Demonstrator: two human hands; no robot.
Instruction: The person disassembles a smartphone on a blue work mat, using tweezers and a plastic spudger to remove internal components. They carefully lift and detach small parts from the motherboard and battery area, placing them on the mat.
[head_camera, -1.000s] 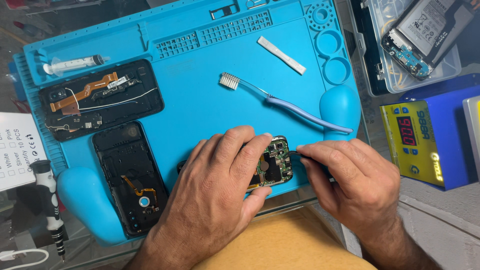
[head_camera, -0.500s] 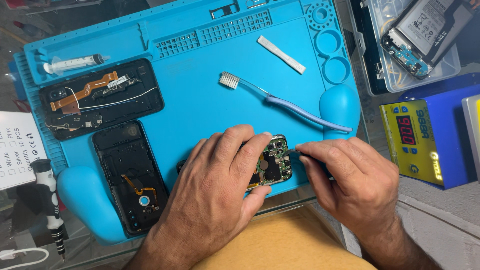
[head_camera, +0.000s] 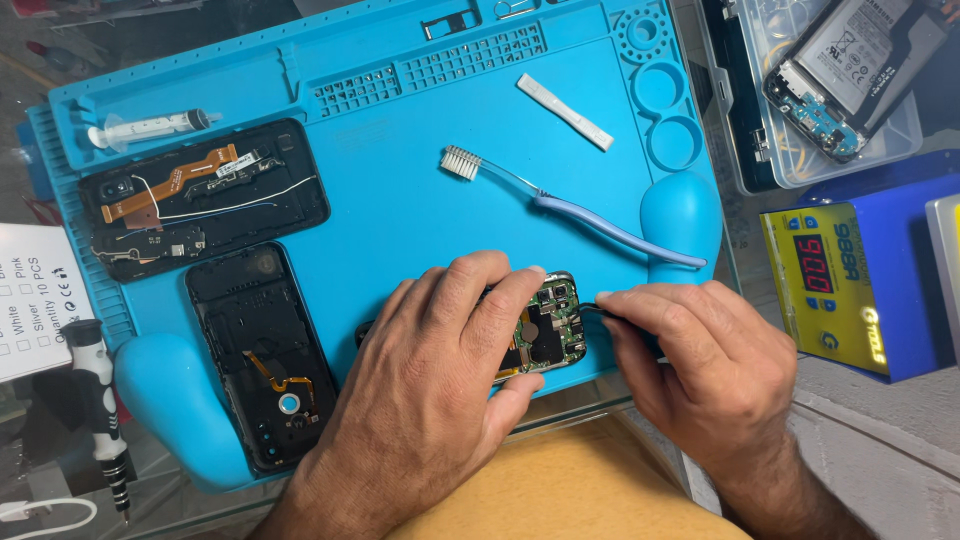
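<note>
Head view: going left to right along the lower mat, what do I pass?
Black precision screwdriver → black opened phone shell → left hand → green circuit board → right hand → yellow-faced blue box.

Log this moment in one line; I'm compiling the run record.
left hand: pressing down phone circuit board | right hand: dark thin tool at board edge | surface: blue repair mat | nearby: toothbrush

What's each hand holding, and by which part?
Left hand pins the circuit board by its left side. Right hand pinches a thin dark tool near its tip.
</note>
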